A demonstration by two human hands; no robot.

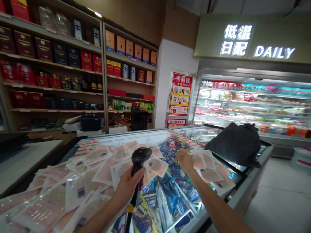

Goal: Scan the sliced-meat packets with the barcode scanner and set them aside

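My left hand (128, 183) is wrapped around the handle of a black barcode scanner (141, 157), held upright with its head on top and a cable hanging below. Many flat clear packets with pinkish-orange contents (102, 155) lie overlapping to the left of it, some showing barcode labels. My right hand (186, 160) is closed, its fingers curled together over the chest freezer; whatever they may hold is too small to make out. Beside it on the right lies a smaller pile of similar packets (210, 165).
Under the freezer's glass are blue and yellow wrapped packages (170, 194). A black bag (234, 144) rests on the freezer's right side. A white counter (31, 161) stands left. Shelves of boxes and bottles (60, 53) and a lit refrigerated display (252, 100) stand behind.
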